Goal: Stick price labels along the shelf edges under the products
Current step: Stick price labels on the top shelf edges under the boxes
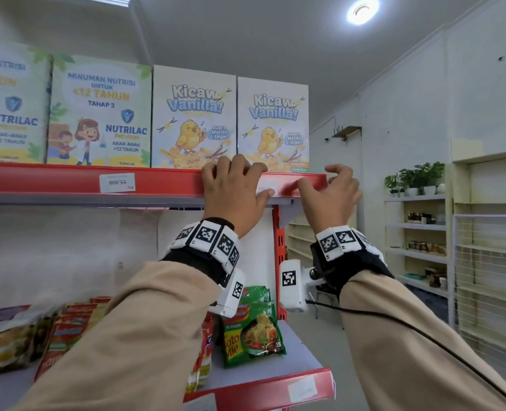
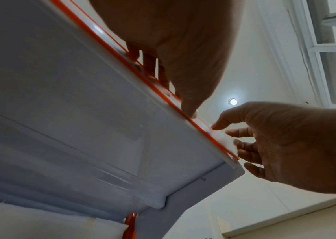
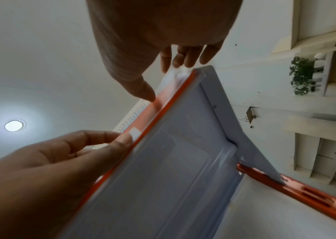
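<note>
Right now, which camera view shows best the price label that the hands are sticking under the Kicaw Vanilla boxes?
The head view: it faces the price label on the red shelf edge, between left hand and right hand. The right wrist view shows only a corner of it by the left thumb; the left wrist view sees it edge-on.

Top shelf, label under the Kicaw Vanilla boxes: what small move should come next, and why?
Probably sweep the right hand's thumb across the price label to press it flat. The left hand pins its left part on the red shelf edge; the right thumb touches the strip beside it.
</note>
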